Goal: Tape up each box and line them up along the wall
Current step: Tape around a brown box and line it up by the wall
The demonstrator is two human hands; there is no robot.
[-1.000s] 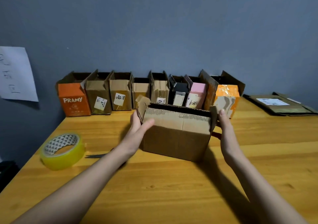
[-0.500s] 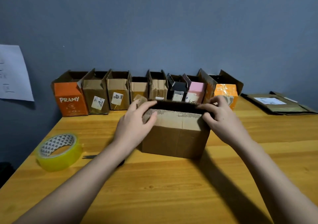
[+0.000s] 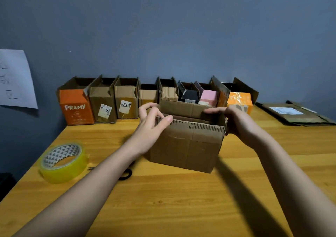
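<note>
The wooden counter (image 3: 181, 200) ran up to a grey-blue wall (image 3: 181, 27), and along that wall stood a row of small boxes (image 3: 154, 98), their top flaps up and open, from an orange one (image 3: 77, 109) at the left end to another orange one (image 3: 240, 100) at the right. Flattened cardboard (image 3: 294, 114) lay at the far right. The brown box (image 3: 187, 142) being worked on sat mid-counter, apart from the row, probably so both hands could reach its flaps. The left hand (image 3: 151, 125) pinched the near-left corner of its rim, thumb on the front edge, steadying it. The right hand (image 3: 234, 120) curled over the right end, fingers reaching onto the far flap, apparently to fold it. A roll of yellow tape (image 3: 62, 162) and partly hidden scissors (image 3: 125, 175) waited on the left.
</note>
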